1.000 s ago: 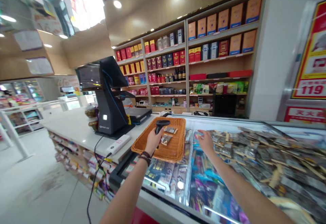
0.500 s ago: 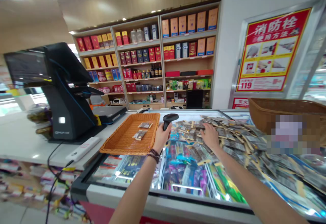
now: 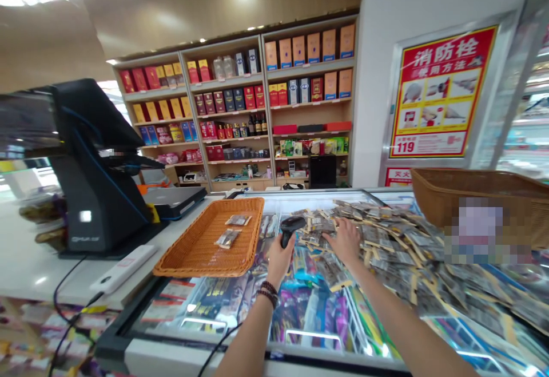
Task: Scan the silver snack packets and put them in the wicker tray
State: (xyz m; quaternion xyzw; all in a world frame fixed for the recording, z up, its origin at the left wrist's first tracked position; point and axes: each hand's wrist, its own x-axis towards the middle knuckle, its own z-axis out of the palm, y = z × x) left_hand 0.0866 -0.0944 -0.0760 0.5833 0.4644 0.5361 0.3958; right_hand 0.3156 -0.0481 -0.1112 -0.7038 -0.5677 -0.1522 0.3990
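Observation:
My left hand point(image 3: 279, 260), with a beaded bracelet at the wrist, is wrapped round the handle of a black barcode scanner point(image 3: 292, 223). The scanner's head points right, over the glass top of the freezer. My right hand point(image 3: 346, 241) rests on the near left part of a large pile of small flat packets point(image 3: 403, 251), thumb apart from the fingers. Its fingertips are partly hidden among the packets. Left of the scanner, an orange woven basket point(image 3: 193, 251) holds two packets point(image 3: 228, 238) that look alike.
A black checkout terminal point(image 3: 92, 194) and a flat scale point(image 3: 175, 201) stand on the white counter at left. A brown basket point(image 3: 433, 194) sits at right beyond the pile. Colourful bags point(image 3: 309, 308) show through the freezer glass. A cable hangs at the front edge.
The scanner has come right and lower, nearer my right hand, and turned slightly. My right hand has shifted a little left and down over the pile. The view has tilted slightly.

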